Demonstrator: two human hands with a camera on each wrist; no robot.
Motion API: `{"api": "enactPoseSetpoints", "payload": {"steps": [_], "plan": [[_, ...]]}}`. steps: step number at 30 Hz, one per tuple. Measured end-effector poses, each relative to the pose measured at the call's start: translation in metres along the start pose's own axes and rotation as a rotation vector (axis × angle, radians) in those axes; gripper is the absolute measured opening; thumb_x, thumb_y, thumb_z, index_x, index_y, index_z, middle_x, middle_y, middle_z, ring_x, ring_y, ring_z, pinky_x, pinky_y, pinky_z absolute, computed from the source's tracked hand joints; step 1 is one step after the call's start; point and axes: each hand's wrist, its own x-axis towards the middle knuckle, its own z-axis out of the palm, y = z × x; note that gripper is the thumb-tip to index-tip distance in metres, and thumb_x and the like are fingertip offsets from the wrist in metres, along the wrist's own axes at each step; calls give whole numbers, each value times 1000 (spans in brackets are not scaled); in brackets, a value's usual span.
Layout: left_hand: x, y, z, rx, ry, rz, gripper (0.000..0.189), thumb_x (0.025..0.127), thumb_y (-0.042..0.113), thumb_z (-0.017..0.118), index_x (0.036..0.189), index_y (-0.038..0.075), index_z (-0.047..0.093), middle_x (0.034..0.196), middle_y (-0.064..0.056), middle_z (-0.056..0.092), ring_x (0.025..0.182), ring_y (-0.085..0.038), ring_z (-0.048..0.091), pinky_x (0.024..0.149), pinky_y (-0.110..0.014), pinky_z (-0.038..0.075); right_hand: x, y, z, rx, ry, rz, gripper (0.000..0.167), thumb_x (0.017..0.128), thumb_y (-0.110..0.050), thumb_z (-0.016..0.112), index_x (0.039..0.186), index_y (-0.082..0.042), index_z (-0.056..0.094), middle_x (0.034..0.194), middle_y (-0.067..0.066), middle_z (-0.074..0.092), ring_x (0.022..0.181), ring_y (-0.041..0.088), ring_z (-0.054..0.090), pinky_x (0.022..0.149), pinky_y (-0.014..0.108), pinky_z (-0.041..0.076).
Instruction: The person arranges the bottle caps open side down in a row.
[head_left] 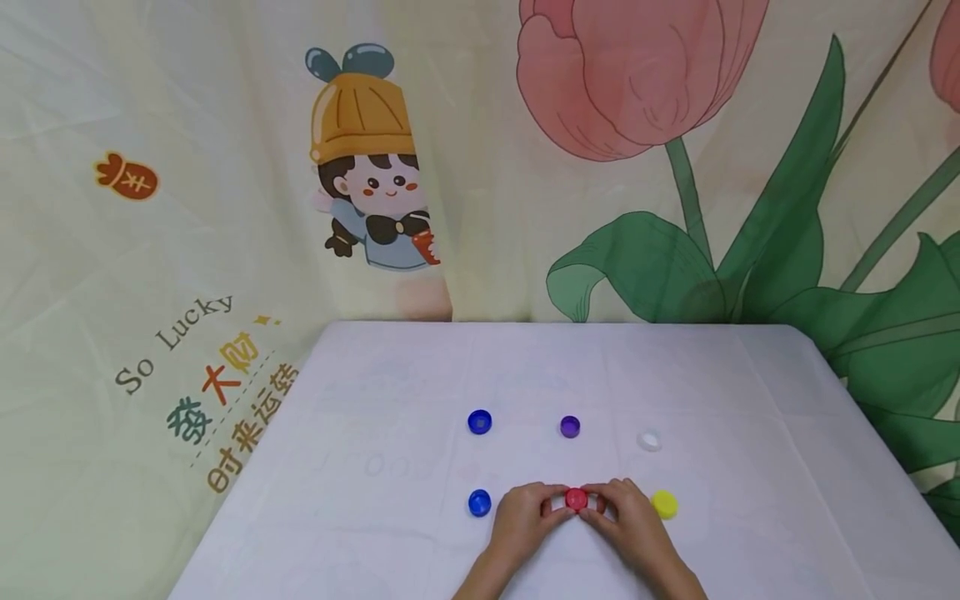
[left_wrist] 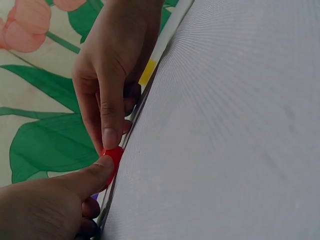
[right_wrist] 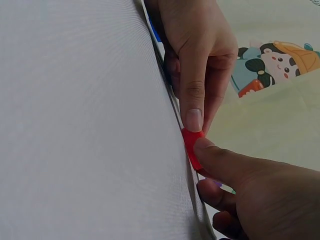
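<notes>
A red bottle cap [head_left: 576, 498] is at the front middle of the white-covered table, between my two hands. My left hand [head_left: 522, 518] pinches its left side with thumb and fingers. From the other side my right hand [head_left: 628, 523] pinches it the same way. Both wrist views show each thumb pressed against the red cap's edge; its underside is hidden. Left of my left hand lies a blue cap [head_left: 479, 503]. A yellow cap [head_left: 664, 504] lies just right of my right hand.
Behind the hands, a second blue cap [head_left: 480, 422], a purple cap [head_left: 570, 427] and a whitish translucent cap [head_left: 649, 440] form a row. The white tablecloth [head_left: 360, 508] has light creases. A printed curtain [head_left: 480, 275] hangs behind the table's far edge.
</notes>
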Motion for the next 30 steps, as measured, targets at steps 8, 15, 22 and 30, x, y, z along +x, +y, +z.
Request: {"api": "enactPoseSetpoints", "payload": {"steps": [8,15,22,30], "plan": [[-1,0,-2,-20,-18,-31,37,75,33,75,105,12,71,55,14,39,49,3,32,47,-13,28,2,-4,-4,-66,-70,79,43,71,-28,79,110,-12,69,66,-16,43,71,6,38,60,20,33],[0,7,-20,-184,1,-113,38,76,30,75,107,9,70,57,15,42,51,3,36,47,-15,34,3,-8,-3,-4,-74,121,44,72,-30,79,112,-15,68,68,-17,45,73,7,41,62,19,37],[0,-3,-52,-303,238,6,33,75,27,76,102,8,71,61,13,47,51,3,40,44,-13,36,4,-15,4,62,102,-105,30,71,-20,80,100,-14,72,70,-23,46,68,3,40,58,18,37],[-9,-30,-94,-347,368,-85,33,69,10,80,101,7,70,61,8,49,51,-5,41,44,-18,35,19,-51,16,168,95,-233,28,79,-25,73,105,-14,70,75,-21,48,69,7,44,56,17,38]]}}
